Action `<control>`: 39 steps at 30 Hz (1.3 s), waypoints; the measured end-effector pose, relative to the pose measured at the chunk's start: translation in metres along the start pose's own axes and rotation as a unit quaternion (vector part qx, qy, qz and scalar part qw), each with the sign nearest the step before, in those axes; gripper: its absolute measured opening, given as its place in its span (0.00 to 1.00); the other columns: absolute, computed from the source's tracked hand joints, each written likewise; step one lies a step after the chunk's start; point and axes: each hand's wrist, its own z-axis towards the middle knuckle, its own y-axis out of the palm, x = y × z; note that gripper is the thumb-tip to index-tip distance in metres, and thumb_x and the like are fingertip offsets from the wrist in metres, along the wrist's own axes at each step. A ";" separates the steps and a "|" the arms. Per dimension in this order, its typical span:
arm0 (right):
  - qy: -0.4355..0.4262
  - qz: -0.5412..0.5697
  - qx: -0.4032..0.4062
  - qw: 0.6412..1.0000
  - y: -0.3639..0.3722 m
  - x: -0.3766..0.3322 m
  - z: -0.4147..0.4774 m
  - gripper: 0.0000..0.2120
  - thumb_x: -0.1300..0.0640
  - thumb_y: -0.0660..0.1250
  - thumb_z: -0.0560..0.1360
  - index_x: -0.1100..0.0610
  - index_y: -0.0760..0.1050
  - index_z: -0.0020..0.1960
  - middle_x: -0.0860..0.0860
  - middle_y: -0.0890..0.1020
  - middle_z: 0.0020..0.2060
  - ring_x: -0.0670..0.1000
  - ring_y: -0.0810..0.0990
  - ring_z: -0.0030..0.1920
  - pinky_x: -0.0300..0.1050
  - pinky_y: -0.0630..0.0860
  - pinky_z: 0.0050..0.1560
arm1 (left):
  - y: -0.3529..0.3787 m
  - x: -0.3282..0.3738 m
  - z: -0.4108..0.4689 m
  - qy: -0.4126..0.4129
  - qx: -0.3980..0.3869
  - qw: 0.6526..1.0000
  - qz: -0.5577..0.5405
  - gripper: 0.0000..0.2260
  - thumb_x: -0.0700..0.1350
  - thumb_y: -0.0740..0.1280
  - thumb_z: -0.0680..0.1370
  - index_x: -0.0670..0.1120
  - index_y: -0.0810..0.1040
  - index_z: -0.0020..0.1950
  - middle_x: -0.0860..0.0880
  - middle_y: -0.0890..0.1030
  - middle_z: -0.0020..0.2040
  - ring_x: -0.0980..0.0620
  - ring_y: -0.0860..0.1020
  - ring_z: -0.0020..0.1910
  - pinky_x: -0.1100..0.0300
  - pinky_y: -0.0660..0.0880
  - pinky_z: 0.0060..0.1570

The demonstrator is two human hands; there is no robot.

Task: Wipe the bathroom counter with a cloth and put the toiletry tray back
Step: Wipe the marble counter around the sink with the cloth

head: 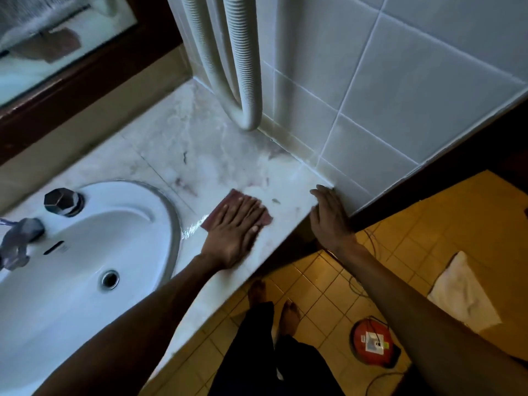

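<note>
My left hand (235, 230) lies flat, fingers spread, on a reddish-brown cloth (228, 200) pressed onto the white marble counter (200, 155), just right of the sink. My right hand (328, 215) rests on the counter's right front corner beside the tiled wall, fingers extended and holding nothing. The marble shows dark streaks and a wet sheen near the cloth. No toiletry tray is in view.
A white oval sink (85, 252) with dark taps (64, 201) sits at left. Two ribbed white hoses (245, 81) hang down in the back corner. A mirror (51, 38) is behind. On the yellow tiled floor lie a white towel (463, 292), a red round device (373, 341) with cables, and my bare feet.
</note>
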 end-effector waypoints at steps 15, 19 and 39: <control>-0.129 -0.063 -0.056 0.988 0.086 -0.086 0.091 0.22 0.54 0.58 0.80 0.63 0.68 0.72 0.62 0.64 0.75 0.60 0.62 0.76 0.57 0.61 0.75 | -0.002 -0.041 0.034 -0.258 0.084 0.959 -0.081 0.24 0.53 0.49 0.85 0.52 0.57 0.82 0.50 0.56 0.83 0.47 0.48 0.83 0.45 0.45 0.80; -0.125 -0.074 -0.063 0.987 0.104 -0.112 0.136 0.24 0.52 0.55 0.80 0.62 0.67 0.72 0.62 0.65 0.75 0.60 0.62 0.76 0.55 0.59 0.76 | -0.023 -0.120 0.086 -0.275 0.051 0.953 -0.115 0.26 0.56 0.45 0.84 0.52 0.55 0.82 0.50 0.54 0.83 0.47 0.47 0.83 0.41 0.46 0.79; -0.116 -0.138 0.051 0.982 0.172 -0.188 0.253 0.22 0.49 0.56 0.82 0.56 0.67 0.73 0.56 0.65 0.76 0.54 0.62 0.77 0.55 0.59 0.75 | -0.070 -0.290 0.156 -0.398 0.072 0.908 -0.108 0.25 0.56 0.45 0.85 0.54 0.51 0.83 0.49 0.49 0.84 0.39 0.45 0.82 0.38 0.40 0.78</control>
